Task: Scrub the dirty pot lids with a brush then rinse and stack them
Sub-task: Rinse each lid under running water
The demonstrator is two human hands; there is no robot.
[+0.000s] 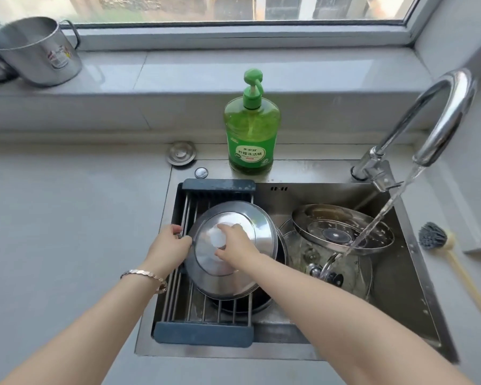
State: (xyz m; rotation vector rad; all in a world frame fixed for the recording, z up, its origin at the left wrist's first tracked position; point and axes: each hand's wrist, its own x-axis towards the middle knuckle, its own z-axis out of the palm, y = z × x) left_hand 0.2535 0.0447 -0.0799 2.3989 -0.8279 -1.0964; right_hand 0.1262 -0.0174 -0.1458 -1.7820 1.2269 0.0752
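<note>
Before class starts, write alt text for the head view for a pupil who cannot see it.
The right hand grips the white knob of a round steel pot lid, its rim held by the left hand, above a steel-barred rack across the sink. Tap water falls onto other steel lids.

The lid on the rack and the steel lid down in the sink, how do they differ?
The rack lid lies knob up; the sink lid lies underside up. The right hand grips the rack lid's knob and the left hand holds its rim; nobody touches the sink lid. Both are round steel.
</note>
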